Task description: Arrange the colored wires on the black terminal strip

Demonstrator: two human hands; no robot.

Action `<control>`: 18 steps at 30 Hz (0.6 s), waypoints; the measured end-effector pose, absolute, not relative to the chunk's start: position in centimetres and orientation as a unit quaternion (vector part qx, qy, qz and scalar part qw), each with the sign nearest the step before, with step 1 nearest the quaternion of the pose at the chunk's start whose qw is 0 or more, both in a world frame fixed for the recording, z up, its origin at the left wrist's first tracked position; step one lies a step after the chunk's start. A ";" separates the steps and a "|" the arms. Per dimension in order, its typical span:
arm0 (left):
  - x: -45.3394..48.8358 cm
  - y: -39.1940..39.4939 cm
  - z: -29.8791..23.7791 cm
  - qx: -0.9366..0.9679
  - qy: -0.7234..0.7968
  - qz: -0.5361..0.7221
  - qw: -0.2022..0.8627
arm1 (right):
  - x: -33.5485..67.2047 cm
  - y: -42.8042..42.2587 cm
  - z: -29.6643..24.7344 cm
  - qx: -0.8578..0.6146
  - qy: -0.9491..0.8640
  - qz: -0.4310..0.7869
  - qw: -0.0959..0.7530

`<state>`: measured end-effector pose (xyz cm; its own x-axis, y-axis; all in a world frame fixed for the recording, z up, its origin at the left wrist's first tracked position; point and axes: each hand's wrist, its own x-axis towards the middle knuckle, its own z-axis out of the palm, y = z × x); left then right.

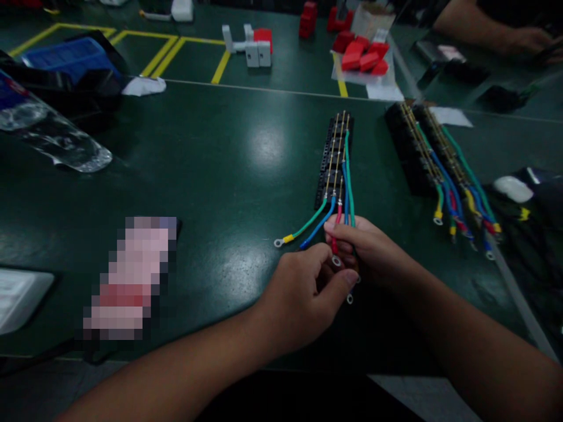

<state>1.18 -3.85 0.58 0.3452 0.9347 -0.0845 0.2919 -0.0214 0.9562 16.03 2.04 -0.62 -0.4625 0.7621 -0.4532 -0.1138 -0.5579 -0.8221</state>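
Observation:
A black terminal strip lies on the dark green table, with coloured wires running from it toward me. A green wire with a yellow sleeve and ring lug splays out to the left, untouched. My right hand is closed around the red, blue and green wires just below the strip. My left hand is curled beside it, thumb and fingers pinching the ring-lug ends of those wires.
Two more wired strips lie at the right. Red and white plastic parts sit at the back near yellow floor-tape lines. A clear plastic bag and a blue tray are at the left. Another person's arm rests at top right.

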 end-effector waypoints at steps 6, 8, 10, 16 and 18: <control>1.0 -4.0 0.2 0.634 0.477 0.303 0.529 | 16.0 2.1 -0.4 -0.440 -0.377 0.768 0.273; 1.0 -4.0 0.1 0.629 0.480 0.299 0.533 | 16.0 2.1 -0.4 -0.445 -0.375 0.764 0.280; 1.0 -3.9 0.1 0.619 0.478 0.301 0.545 | 16.0 2.1 -0.4 -0.446 -0.379 0.763 0.276; 1.2 -3.7 0.1 0.537 0.455 0.338 0.625 | 16.1 1.9 -0.5 -0.446 -0.393 0.759 0.265; 1.3 -3.7 -0.1 0.499 0.445 0.344 0.659 | 16.1 1.9 -0.4 -0.447 -0.399 0.757 0.262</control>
